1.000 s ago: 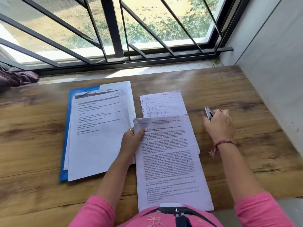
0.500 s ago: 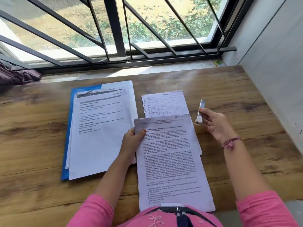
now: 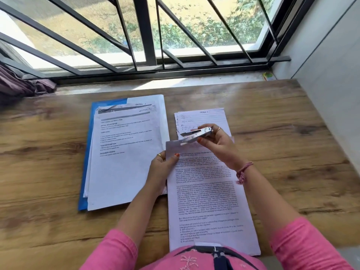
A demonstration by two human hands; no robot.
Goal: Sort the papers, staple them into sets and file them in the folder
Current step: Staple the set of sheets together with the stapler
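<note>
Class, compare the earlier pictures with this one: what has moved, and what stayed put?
The right hand carried the small silver metal stapler leftward to the top left corner of the printed white paper set. The left hand still pinches that set; the blue folder stayed.

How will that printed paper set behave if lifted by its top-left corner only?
The printed paper set is probably floppy: thin sheets that would sag below the left hand pinching their edge. Likely light. The sheets may fan apart, since the stapler in the right hand only reaches the corner.
</note>
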